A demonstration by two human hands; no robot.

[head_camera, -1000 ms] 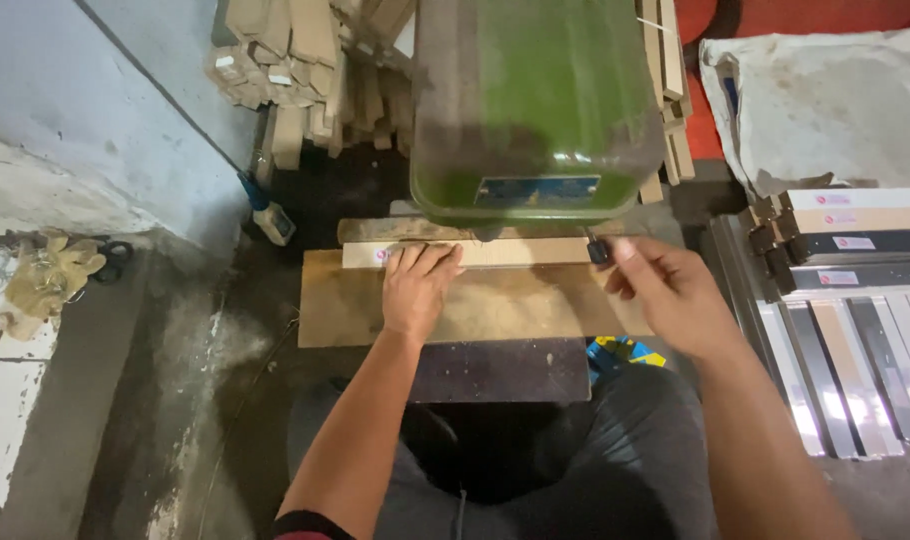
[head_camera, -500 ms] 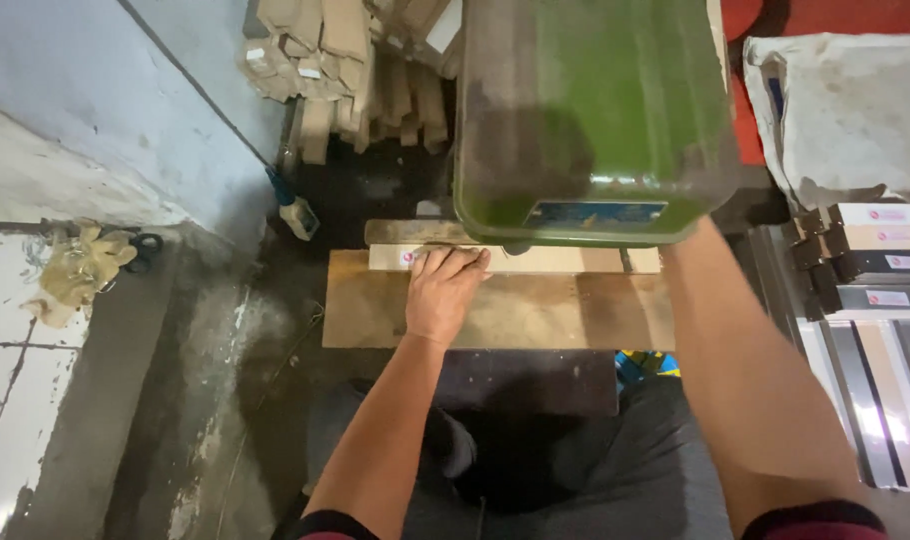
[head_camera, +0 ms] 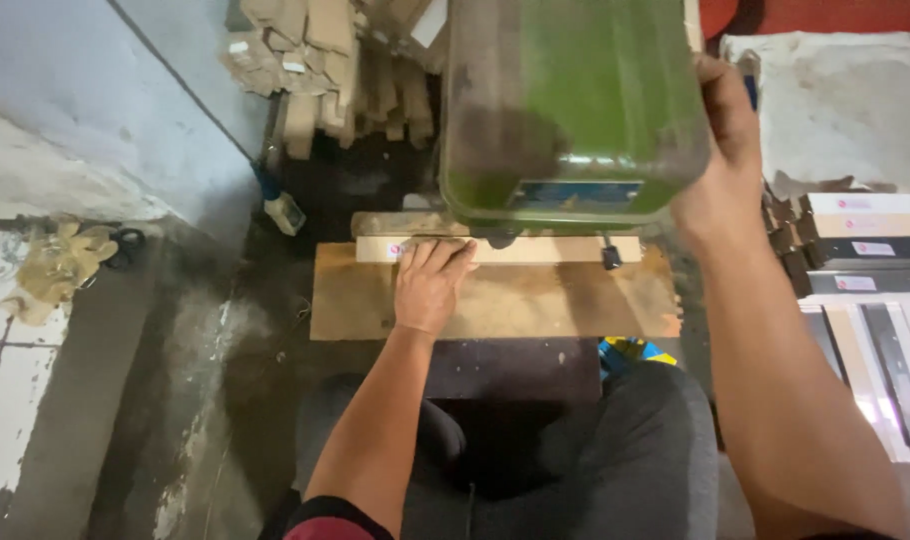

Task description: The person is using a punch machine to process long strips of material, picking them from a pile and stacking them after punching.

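Left hand (head_camera: 430,285) is lying flat, fingers open, pressing the pale wooden strip (head_camera: 535,249) against the plywood board (head_camera: 535,300). The strip is sitting across the board's far edge, directly under the green machine (head_camera: 575,100). Right hand (head_camera: 720,160) is reaching up, curled against the machine's right side; can't tell if it's actually gripping. Cut wood pieces (head_camera: 315,70) are stacking up behind, far left.

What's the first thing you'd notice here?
The big green machine at the top middle, with the right hand reaching up its side. Just below it, the left hand presses a pale wooden strip onto a brown board.
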